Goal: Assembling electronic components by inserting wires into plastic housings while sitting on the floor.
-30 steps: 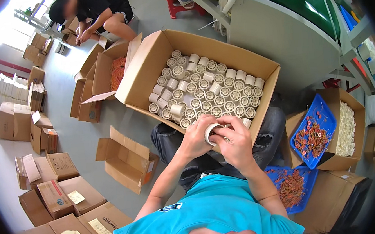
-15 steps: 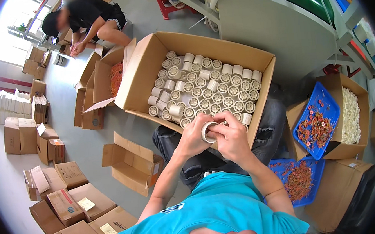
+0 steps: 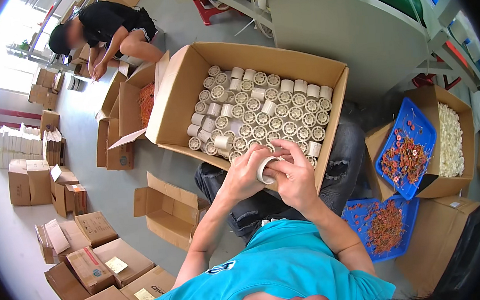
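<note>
In front of my lap, my left hand [image 3: 243,175] is closed around a white cylindrical plastic housing [image 3: 261,176], its round open end turned toward my right hand. My right hand [image 3: 294,174] has its thumb and fingers bent together at that opening, with the tips partly inside; anything they pinch is hidden. Just beyond both hands stands a large open cardboard box [image 3: 176,93], partly over my legs. Many white cylindrical housings [image 3: 243,116] cover its bottom, some upright with slotted round ends showing and others on their sides.
On the right, two blue trays [image 3: 390,180] hold small red-and-orange wired parts, next to a carton of small white pieces [image 3: 449,142]. An empty open carton [image 3: 168,209] lies at left. Stacked cartons [image 3: 91,269] line the far left. A person [image 3: 115,30] crouches beyond another carton.
The housing has tilted slightly in my left hand, and my right fingers have shifted a little at its opening. The whole view has moved slightly. The crouching person's hands have shifted.
</note>
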A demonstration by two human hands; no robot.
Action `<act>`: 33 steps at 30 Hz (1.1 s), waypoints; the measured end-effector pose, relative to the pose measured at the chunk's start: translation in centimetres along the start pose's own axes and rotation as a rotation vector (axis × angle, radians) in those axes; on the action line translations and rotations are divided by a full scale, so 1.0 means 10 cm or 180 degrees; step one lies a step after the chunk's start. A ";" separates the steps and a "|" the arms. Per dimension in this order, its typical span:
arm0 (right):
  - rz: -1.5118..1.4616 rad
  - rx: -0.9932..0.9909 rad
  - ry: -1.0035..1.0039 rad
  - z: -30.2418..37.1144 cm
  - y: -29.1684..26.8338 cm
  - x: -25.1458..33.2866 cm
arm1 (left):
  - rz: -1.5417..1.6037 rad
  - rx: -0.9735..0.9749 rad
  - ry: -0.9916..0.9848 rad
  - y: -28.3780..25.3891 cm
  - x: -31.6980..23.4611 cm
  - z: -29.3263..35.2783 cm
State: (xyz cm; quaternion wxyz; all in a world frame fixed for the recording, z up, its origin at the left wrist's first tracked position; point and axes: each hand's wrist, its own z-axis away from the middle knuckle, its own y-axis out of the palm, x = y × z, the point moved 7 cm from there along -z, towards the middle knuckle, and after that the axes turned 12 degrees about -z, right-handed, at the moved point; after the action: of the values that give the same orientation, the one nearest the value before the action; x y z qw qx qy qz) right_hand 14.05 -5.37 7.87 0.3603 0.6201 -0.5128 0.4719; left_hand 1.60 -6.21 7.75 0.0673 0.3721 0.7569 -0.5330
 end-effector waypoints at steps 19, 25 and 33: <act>-0.0204 0.0130 0.0035 -0.14 -0.47 -0.11 | 0.0188 0.0288 0.0145 0.33 -0.16 -0.39; -0.0705 -0.1399 0.0155 -0.03 -1.47 -0.38 | 0.0053 0.0143 0.0471 0.44 -0.07 -1.63; 0.0463 -0.2310 0.0991 0.95 -2.71 -0.99 | -0.0852 -0.1574 0.0647 0.20 0.15 -4.52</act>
State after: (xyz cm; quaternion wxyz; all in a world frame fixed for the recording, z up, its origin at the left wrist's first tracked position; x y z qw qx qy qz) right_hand 42.22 -5.48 -3.35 0.5949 0.3357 -0.6281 0.3727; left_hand 15.14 33.63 24.57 0.0088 0.2928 0.9090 -0.2965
